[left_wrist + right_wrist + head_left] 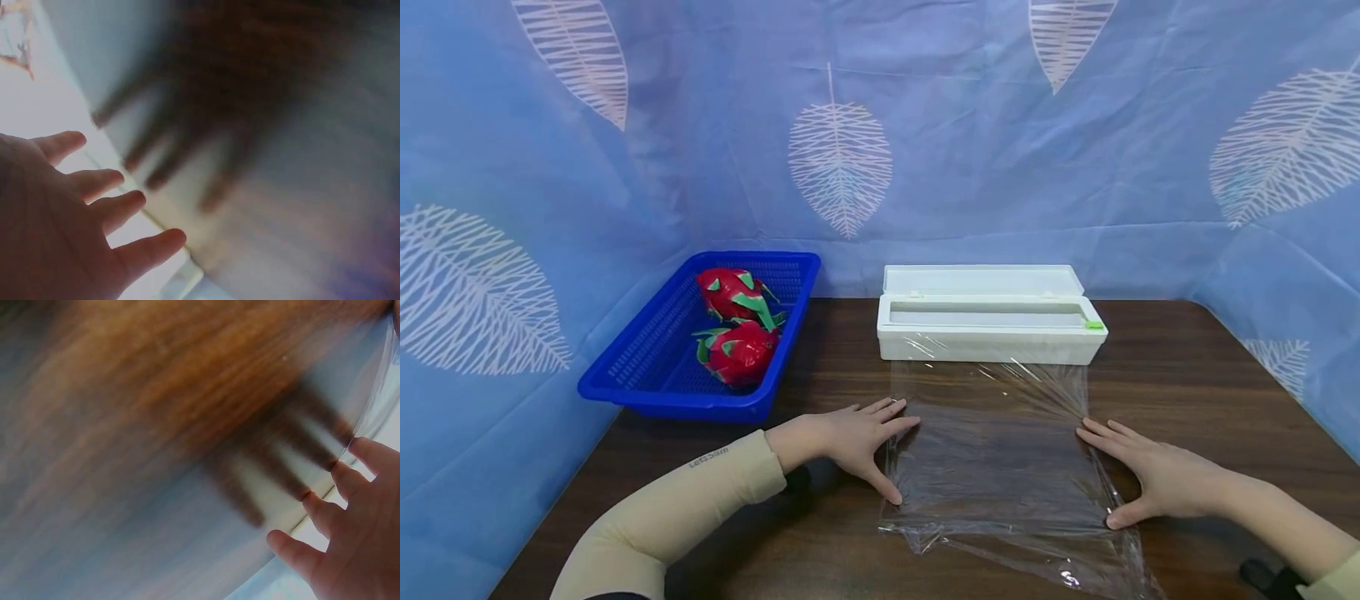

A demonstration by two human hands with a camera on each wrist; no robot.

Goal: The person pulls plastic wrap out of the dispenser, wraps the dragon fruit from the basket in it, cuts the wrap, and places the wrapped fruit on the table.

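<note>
The clear film (992,467) is hard to make out against the dark wooden table (1195,392), its near right corner running off the head view's lower edge, while both wrist views blur the tabletop into dark finger-shaped patches. The film stretches from the front of the lidded white box (992,345) toward the person, crumpled at its near end. The left hand (863,437) lies at its left edge and the right hand (1165,473) at its right, fingers spread well apart, their pressure impossible to tell.
</note>
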